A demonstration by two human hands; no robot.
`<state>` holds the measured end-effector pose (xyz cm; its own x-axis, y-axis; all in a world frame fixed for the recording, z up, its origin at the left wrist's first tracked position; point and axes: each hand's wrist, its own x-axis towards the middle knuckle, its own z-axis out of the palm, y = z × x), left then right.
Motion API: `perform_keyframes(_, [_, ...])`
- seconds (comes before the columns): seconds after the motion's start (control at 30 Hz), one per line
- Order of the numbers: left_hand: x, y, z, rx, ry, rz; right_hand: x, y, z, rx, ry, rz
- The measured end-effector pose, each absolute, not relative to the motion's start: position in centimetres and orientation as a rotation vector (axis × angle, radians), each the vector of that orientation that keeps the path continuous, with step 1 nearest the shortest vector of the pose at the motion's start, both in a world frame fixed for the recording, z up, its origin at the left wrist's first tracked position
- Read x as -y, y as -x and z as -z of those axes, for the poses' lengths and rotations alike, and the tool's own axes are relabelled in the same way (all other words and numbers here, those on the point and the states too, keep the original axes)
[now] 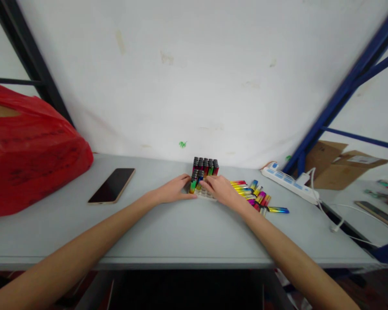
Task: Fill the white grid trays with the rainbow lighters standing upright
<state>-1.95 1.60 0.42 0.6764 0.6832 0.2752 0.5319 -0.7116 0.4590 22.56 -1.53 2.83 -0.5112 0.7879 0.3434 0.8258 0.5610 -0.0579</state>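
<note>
A white tray [207, 197] with small slots stands near the wall, holding several upright lighters [206, 166] with black tops and shiny coloured bodies. My left hand [173, 189] is at the tray's left side, thumb at the front corner and fingers beside a green-and-yellow lighter [193, 186], gripping the tray's edge. Over the right part of the tray, my right hand [222, 190] has its fingers curled and close together. Its thumb is next to a blue lighter [199, 182]; anything between its fingertips is hidden. Loose shiny lighters [260, 199] lie to the right of this hand.
A dark-screened phone [112, 186] lies on the grey table [181, 232] to the left. Beyond it bulges a red plastic bag [35, 150]. At right are a white power strip [291, 184] with cables, a blue metal frame [345, 86] and an opened cardboard box [330, 168].
</note>
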Motion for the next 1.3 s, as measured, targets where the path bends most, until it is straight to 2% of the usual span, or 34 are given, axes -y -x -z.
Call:
perform_keyframes(0.23, [-1.4, 1.9, -0.7, -0.98, -2.546, -0.605, 0.4, -29.5, -4.1, 2.27, 1.801, 0.276])
perform_keyframes(0.4, [-1.3, 1.8, -0.9, -1.007, -2.526, -0.581, -0.5, -33.1, -3.6, 2.451, 2.057, -0.016])
perform_keyframes(0.93, [-1.6, 1.9, -0.5, -1.022, -2.558, -0.543, 0.2, -31.7, -5.1, 2.394, 1.716, 0.065])
perform_keyframes(1.07, [-1.5, 1.8, -0.7, -1.021, -2.55, -0.545, 0.2, -30.8, -5.4, 2.283, 1.497, 0.109])
perform_keyframes(1.3, [-1.6, 1.9, -0.6, -1.002, -2.542, -0.575, 0.4, -28.7, -4.9, 1.937, 1.281, -0.102])
